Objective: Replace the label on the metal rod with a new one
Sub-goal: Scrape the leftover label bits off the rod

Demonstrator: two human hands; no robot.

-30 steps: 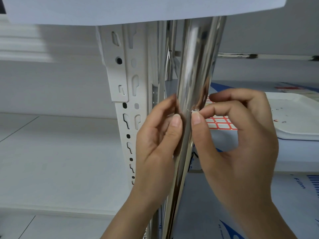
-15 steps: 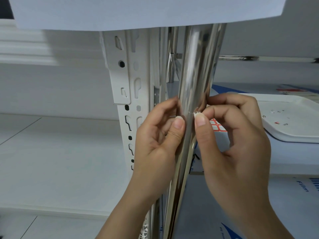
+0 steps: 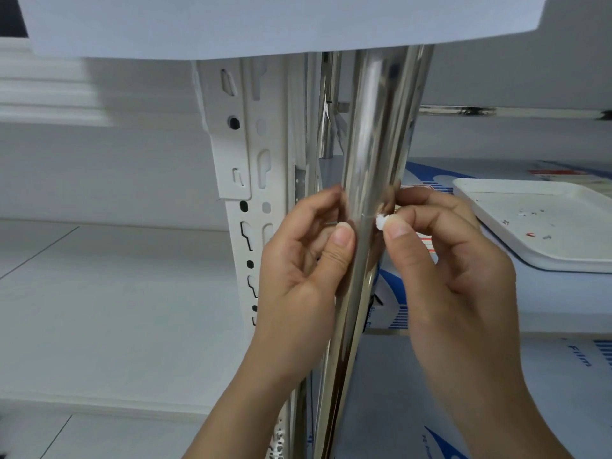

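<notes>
A shiny metal rod [image 3: 374,134] stands upright in the middle of the view, running from under the shelf down past both hands. My left hand [image 3: 304,260] wraps the rod from the left, thumb pressed on its front. My right hand [image 3: 443,270] is just right of the rod, its thumb and forefinger pinching a small crumpled white scrap of label [image 3: 381,222] that touches the rod's right side. A sheet of red-and-white labels [image 3: 429,245] lies behind my right hand, mostly hidden.
A white slotted shelf upright [image 3: 246,160] stands just left of the rod. A white tray [image 3: 563,260] with tiny paper scraps sits on the shelf at the right. A white shelf board [image 3: 265,24] spans overhead. A thinner metal bar [image 3: 496,111] runs across behind.
My right hand has pulled a white bit of label off the rod's side; it now shows as a small crumpled wad between thumb and forefinger. The left hand holds the rod as before.
</notes>
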